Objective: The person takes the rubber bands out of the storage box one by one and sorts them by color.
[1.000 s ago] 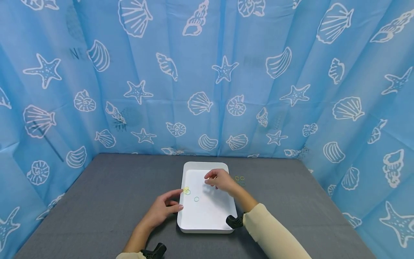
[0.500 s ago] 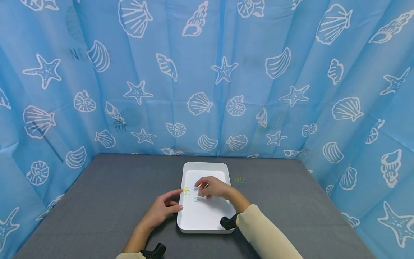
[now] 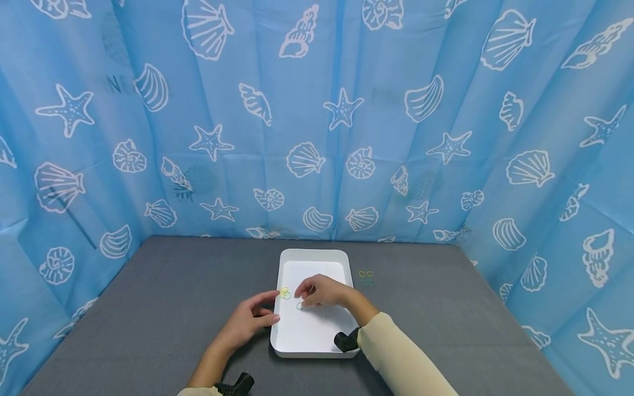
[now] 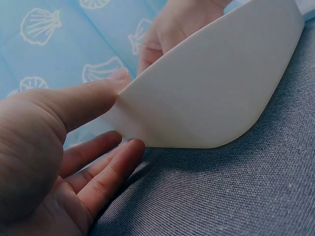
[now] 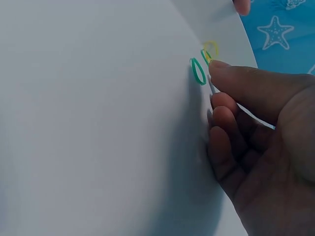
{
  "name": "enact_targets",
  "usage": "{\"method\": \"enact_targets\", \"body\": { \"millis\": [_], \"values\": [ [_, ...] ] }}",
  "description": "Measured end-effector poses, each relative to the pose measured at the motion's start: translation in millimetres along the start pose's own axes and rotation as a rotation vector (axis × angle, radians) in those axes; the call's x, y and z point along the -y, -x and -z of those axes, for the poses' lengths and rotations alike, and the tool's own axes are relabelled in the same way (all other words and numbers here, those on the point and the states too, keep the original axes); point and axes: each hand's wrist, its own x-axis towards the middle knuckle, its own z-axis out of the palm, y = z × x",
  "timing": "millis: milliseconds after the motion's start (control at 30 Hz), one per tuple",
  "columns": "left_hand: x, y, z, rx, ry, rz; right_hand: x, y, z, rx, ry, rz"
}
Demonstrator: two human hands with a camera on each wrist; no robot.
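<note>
A white rectangular tray (image 3: 322,338) lies on the grey cloth. My left hand (image 3: 247,323) is at its left wall, the thumb (image 4: 98,96) resting on the rim and the other fingers touching the outside low down. Over the tray floor, my right hand (image 3: 324,291) reaches down with thumb and index finger apart. Just by its thumb tip is a single thin green rubber band (image 5: 202,82). Yellow and green rubber bands (image 3: 284,293) overlap near the tray's left wall; in the right wrist view the thumb partly covers this group.
Right of the tray, two yellow rubber bands (image 3: 365,273) and two green ones (image 3: 368,283) lie on the grey tabletop (image 3: 421,308). A blue curtain (image 3: 317,126) with white shell prints hangs behind and along both sides.
My right hand has moved left and toward me across the tray, lowering to the single green band. My left hand has stayed at the tray's left wall.
</note>
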Motion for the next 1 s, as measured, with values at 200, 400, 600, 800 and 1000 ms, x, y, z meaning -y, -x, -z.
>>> {"method": "enact_targets", "body": {
  "millis": [200, 400, 600, 800, 1000],
  "values": [
    [0.2, -0.6, 0.2, -0.004, 0.008, -0.003, 1.8, -0.5, -0.2, -0.003, 0.007, -0.028],
    [-0.1, -0.3, 0.3, 0.006, 0.014, -0.007, 5.9, -1.0, -0.6, 0.004, 0.065, -0.031],
    [0.6, 0.2, 0.3, 0.008, 0.016, -0.012, 7.8, -2.6, -3.2, -0.015, 0.173, 0.008],
    [1.0, -0.3, 0.0, 0.007, 0.017, -0.008, 9.5, -2.7, -4.7, -0.038, 0.213, 0.008],
    [0.4, 0.6, 0.2, 0.013, 0.015, -0.020, 9.0, -2.9, -6.3, -0.048, 0.251, -0.005]
  ]
}}
